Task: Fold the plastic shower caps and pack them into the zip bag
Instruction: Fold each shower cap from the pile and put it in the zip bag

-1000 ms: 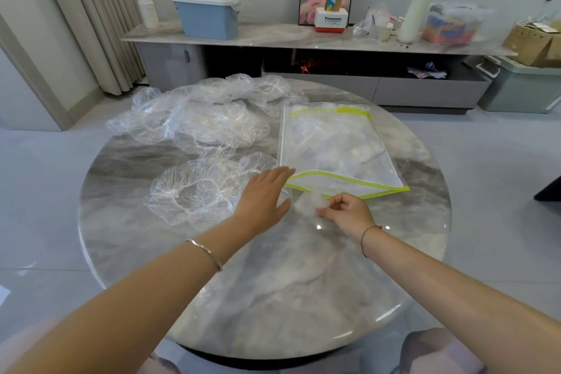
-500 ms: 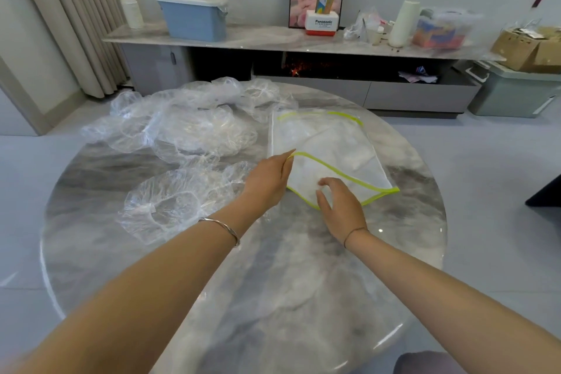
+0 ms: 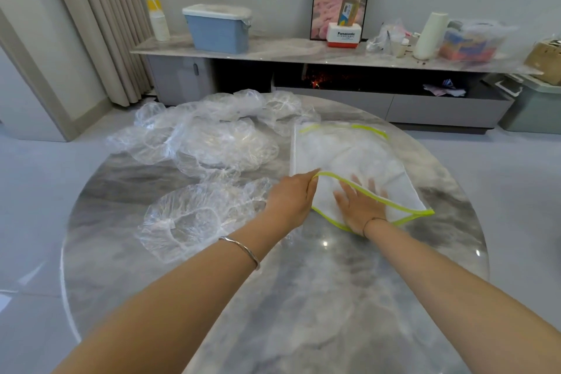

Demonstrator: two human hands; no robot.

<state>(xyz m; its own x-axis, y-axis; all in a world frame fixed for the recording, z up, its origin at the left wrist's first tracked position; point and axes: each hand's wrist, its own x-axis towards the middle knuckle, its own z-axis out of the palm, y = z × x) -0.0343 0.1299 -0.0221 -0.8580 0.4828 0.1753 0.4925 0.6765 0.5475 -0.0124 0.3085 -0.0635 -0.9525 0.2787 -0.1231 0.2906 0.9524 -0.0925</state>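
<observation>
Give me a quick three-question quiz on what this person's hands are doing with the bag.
1. True or false: the right hand reaches inside the zip bag.
2. Which hand pinches the bag's yellow-green rim to hold the mouth open? A. left hand B. right hand
3. Fill in: the loose shower caps lie on the person's ____ of the bag.
Key: 1 true; 2 A; 3 left.

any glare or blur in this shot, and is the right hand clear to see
Head view: small bright glare spots on the glossy round grey marble table; the right hand looks hazy, its fingers veiled by the translucent yellow-edged zip bag; the wide lens bows the long grey sideboard and tilts the beige curtain.
</observation>
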